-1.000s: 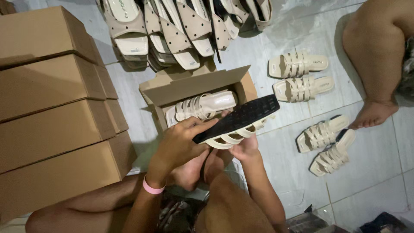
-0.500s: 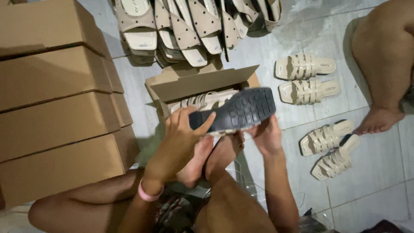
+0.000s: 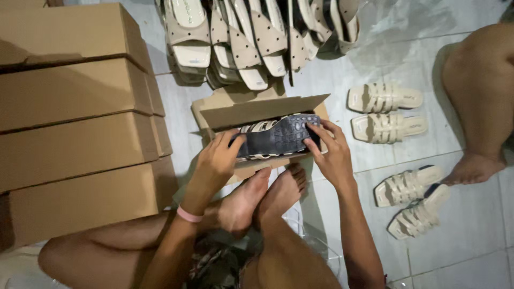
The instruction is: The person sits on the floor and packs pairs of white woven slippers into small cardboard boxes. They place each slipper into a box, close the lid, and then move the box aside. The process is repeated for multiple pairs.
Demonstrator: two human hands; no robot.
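An open cardboard shoe box (image 3: 251, 109) sits on the tiled floor in front of my feet. Inside it lies a cream strappy sandal, and a second sandal (image 3: 278, 136) rests on top, dark ridged sole upward. My left hand (image 3: 218, 159) grips the left end of that upturned sandal. My right hand (image 3: 331, 150) presses on its right end at the box's edge. A pink band circles my left wrist.
Closed cardboard boxes (image 3: 75, 123) are stacked at left. A row of cream sandals (image 3: 251, 37) leans along the top. Two loose sandal pairs (image 3: 385, 112) (image 3: 412, 200) lie on the tiles at right. Another person's bare leg and foot (image 3: 476, 118) are at far right.
Both hands have lowered the upturned sandal from above the box down into it, onto the first sandal. The view has shifted slightly.
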